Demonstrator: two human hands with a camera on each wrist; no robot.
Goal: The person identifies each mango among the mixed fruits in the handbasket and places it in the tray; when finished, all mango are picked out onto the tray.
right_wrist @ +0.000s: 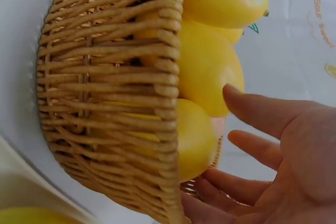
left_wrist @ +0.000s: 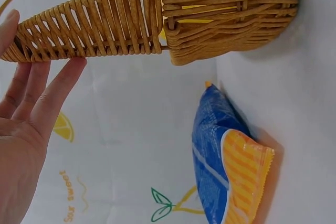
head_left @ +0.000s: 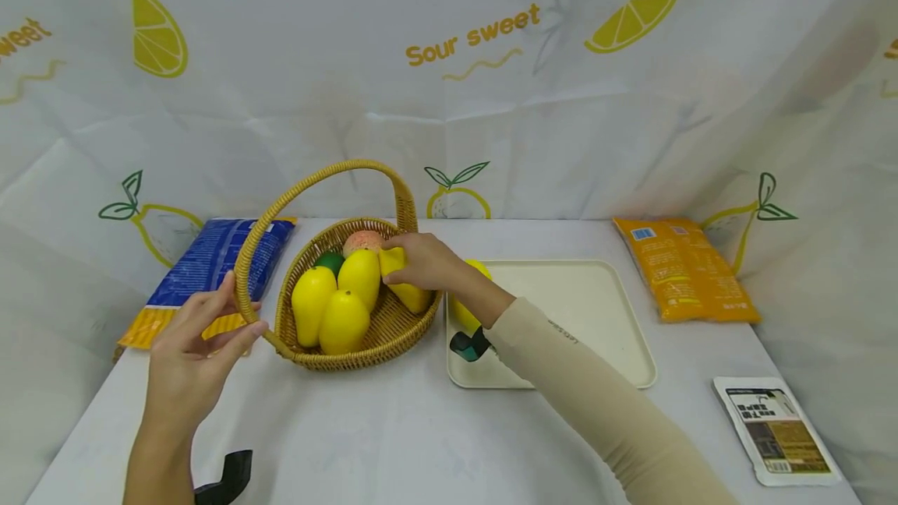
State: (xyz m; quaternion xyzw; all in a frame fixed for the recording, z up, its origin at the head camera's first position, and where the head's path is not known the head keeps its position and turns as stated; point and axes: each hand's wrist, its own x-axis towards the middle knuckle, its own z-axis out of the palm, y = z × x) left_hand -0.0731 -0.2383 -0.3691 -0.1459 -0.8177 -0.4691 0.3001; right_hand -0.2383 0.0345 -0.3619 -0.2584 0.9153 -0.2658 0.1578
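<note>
A wicker basket with a tall arched handle holds several yellow mangoes, a dark green fruit and a pinkish round fruit. My left hand pinches the left side of the handle, thumb on one face and fingers on the other. Over the basket's right side, my right hand reaches in at a mango. Its fingers look spread and relaxed around that fruit in the right wrist view; firm contact is unclear. Another yellow fruit lies on the cream tray, partly behind my forearm.
A blue and yellow bag lies behind my left hand. On the right are an orange packet and a white and brown pouch. A white lemon-print curtain hangs behind the white-covered table.
</note>
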